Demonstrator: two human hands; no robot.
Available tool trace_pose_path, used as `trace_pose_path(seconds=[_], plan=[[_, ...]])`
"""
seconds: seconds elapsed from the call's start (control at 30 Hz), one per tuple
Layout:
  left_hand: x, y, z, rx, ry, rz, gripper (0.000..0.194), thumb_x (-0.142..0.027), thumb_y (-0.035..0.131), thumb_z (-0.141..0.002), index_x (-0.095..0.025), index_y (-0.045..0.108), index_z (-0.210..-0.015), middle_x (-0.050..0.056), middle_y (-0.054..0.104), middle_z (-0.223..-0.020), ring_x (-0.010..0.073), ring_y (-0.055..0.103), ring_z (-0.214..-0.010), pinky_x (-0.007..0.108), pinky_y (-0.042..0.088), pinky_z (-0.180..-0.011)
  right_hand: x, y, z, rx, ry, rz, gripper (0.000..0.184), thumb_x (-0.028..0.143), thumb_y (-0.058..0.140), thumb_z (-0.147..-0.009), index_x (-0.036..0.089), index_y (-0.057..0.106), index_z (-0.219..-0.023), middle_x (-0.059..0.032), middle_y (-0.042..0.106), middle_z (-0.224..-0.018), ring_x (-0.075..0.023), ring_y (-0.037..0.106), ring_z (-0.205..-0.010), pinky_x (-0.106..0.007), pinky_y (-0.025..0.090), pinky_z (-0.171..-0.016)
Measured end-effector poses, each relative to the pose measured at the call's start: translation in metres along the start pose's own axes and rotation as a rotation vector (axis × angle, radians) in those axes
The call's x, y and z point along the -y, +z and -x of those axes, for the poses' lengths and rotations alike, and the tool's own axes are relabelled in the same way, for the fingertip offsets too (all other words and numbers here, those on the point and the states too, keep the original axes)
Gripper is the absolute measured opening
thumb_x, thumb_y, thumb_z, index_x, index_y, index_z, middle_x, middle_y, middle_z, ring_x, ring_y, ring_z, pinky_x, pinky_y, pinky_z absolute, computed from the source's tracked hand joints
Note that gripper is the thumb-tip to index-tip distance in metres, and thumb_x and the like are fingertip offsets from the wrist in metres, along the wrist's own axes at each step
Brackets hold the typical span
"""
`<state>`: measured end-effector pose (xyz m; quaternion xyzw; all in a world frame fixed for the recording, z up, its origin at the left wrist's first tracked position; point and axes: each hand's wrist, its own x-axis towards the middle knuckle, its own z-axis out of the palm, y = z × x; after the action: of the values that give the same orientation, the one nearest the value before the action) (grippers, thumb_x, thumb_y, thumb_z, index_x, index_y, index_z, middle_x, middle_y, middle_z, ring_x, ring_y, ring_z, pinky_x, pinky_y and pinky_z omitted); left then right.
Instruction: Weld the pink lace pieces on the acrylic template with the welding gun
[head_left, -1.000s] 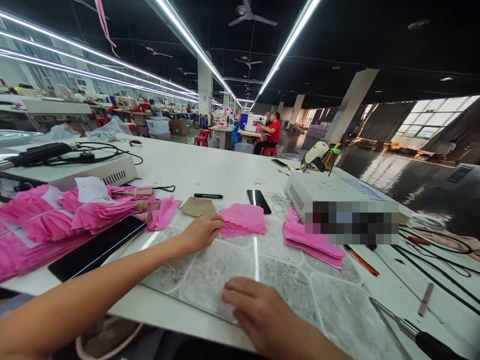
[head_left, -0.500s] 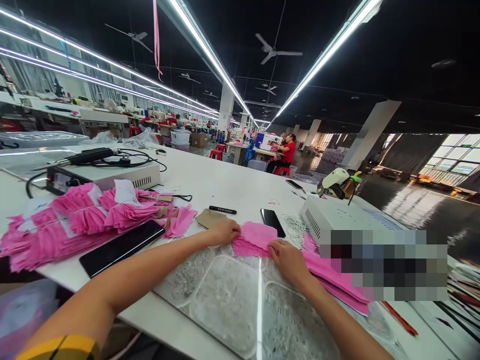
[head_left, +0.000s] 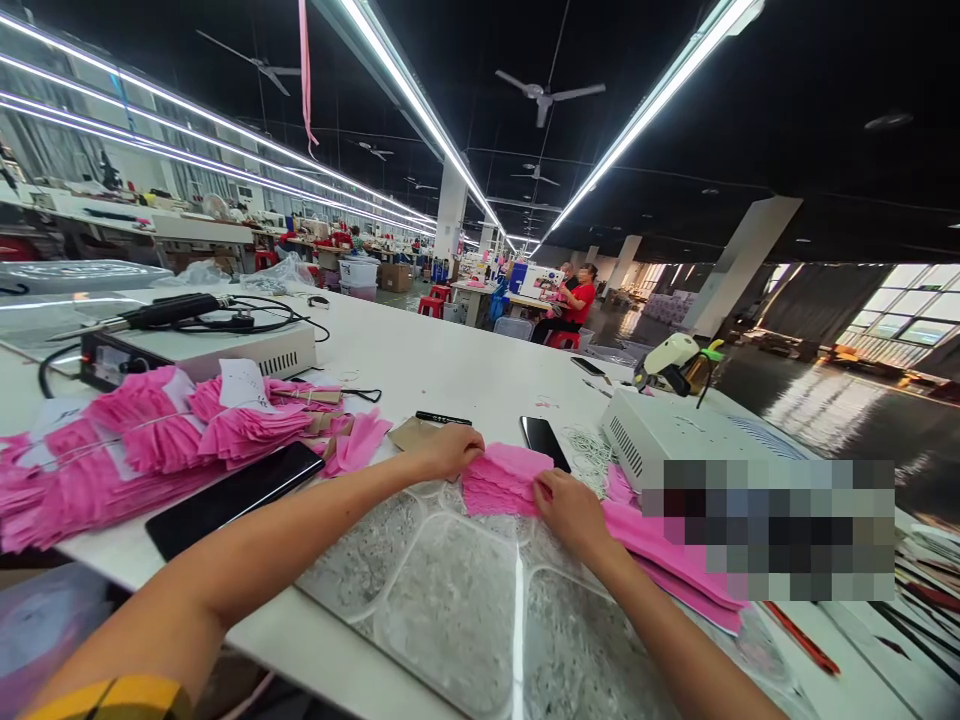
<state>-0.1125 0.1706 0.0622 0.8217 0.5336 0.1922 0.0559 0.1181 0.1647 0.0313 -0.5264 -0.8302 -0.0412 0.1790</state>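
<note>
A small stack of pink fabric pieces lies at the far edge of a grey stone-patterned mat. My left hand pinches the stack's left upper corner, fingers closed. At the right edge my right hand has its thumb and fingers closed on the same fabric. The layers' ragged front edges face me. Just behind the left hand are a brown card piece and a black marker. A phone lies behind the stack. Longer folded pink fabric rests right of my right forearm.
Tied bundles of pink fabric and a large black tablet-like device lie at left. Behind them a hot-knife-like tool rests on a box unit. A white machine box stands at right, near an orange-red tool.
My left hand has shifted slightly up and right, and the fabric's top edge looks more ruffled. My right hand has moved up a little along the right edge.
</note>
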Motion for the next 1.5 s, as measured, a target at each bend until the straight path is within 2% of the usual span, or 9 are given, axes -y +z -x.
trace_pose_path(seconds=[0.3,0.43,0.57,0.77,1.03,1.13,1.27,1.37,1.5], plan=[[-0.004,0.004,0.006,-0.039,-0.042,-0.015,0.02,-0.014,0.048,-0.082,-0.018,0.068,-0.085,0.003,0.071,-0.091,0.0171,0.062,-0.084,0.025,0.045,-0.074,-0.02,-0.002,-0.014,0.107,-0.097,-0.142,0.034,0.02,0.044,-0.087,0.019,0.064,-0.06,0.0,0.065,-0.067,-0.0136,0.059,-0.066,-0.024,0.038,-0.062],[-0.01,0.003,0.005,-0.048,-0.072,-0.014,0.02,-0.014,0.047,-0.081,-0.018,0.066,-0.085,0.003,0.071,-0.088,0.0168,0.062,-0.081,0.025,0.045,-0.07,-0.009,-0.01,-0.016,0.087,-0.062,-0.165,0.021,0.031,0.051,-0.085,0.021,0.07,-0.08,-0.0008,0.069,-0.078,-0.0151,0.061,-0.071,-0.025,0.04,-0.063],[-0.011,0.006,0.003,-0.055,-0.062,-0.026,0.019,-0.014,0.046,-0.082,-0.017,0.065,-0.083,0.004,0.07,-0.085,0.017,0.062,-0.077,0.025,0.044,-0.067,0.019,-0.012,-0.015,0.013,-0.048,-0.149,0.03,0.039,0.059,-0.081,0.018,0.065,-0.102,-0.0067,0.068,-0.092,-0.0209,0.061,-0.087,-0.029,0.042,-0.071],[-0.01,0.024,0.006,-0.082,-0.032,-0.076,0.013,-0.017,0.052,-0.082,-0.015,0.062,-0.09,0.008,0.065,-0.092,0.0206,0.061,-0.086,0.029,0.045,-0.075,0.03,0.008,-0.024,0.004,-0.061,-0.187,0.02,0.016,0.048,-0.086,0.016,0.068,-0.085,-0.0071,0.068,-0.085,-0.0179,0.063,-0.081,-0.029,0.044,-0.071],[-0.007,0.024,0.002,-0.035,0.053,-0.065,0.023,-0.022,0.049,-0.088,-0.018,0.069,-0.079,0.004,0.066,-0.085,0.017,0.063,-0.079,0.027,0.046,-0.074,0.006,0.011,-0.031,0.045,-0.149,-0.315,0.016,0.021,0.054,-0.089,0.015,0.067,-0.083,-0.0015,0.07,-0.084,-0.0131,0.065,-0.08,-0.032,0.049,-0.079],[-0.01,0.018,0.002,-0.053,0.066,-0.076,0.021,-0.028,0.051,-0.088,-0.02,0.07,-0.092,0.004,0.068,-0.091,0.0179,0.063,-0.085,0.027,0.046,-0.078,0.006,0.007,-0.032,0.013,-0.158,-0.324,0.019,0.018,0.051,-0.088,0.017,0.069,-0.083,-0.0021,0.072,-0.083,-0.0137,0.065,-0.079,-0.029,0.048,-0.076],[-0.022,0.02,0.001,-0.111,0.04,-0.142,0.038,-0.042,0.06,-0.083,-0.017,0.064,-0.112,0.011,0.065,-0.106,0.026,0.061,-0.097,0.037,0.045,-0.086,0.012,0.004,-0.032,-0.048,-0.166,-0.291,0.028,0.019,0.044,-0.087,0.02,0.07,-0.08,-0.003,0.07,-0.078,-0.0146,0.062,-0.07,-0.025,0.045,-0.066],[-0.028,0.026,-0.003,-0.127,0.033,-0.2,0.022,-0.026,0.054,-0.086,-0.015,0.067,-0.1,0.011,0.065,-0.099,0.0259,0.061,-0.095,0.04,0.044,-0.087,0.015,0.006,-0.03,-0.097,-0.161,-0.23,0.025,0.017,0.044,-0.086,0.019,0.069,-0.087,-0.0044,0.069,-0.084,-0.0155,0.061,-0.074,-0.026,0.044,-0.069],[-0.025,0.025,-0.007,-0.154,0.061,-0.247,0.02,-0.014,0.048,-0.087,-0.014,0.067,-0.094,0.012,0.064,-0.097,0.0246,0.059,-0.093,0.039,0.043,-0.085,0.007,0.008,-0.026,-0.15,-0.145,-0.125,0.023,0.012,0.05,-0.079,0.017,0.067,-0.094,-0.0075,0.067,-0.088,-0.0205,0.06,-0.082,-0.031,0.044,-0.073]])
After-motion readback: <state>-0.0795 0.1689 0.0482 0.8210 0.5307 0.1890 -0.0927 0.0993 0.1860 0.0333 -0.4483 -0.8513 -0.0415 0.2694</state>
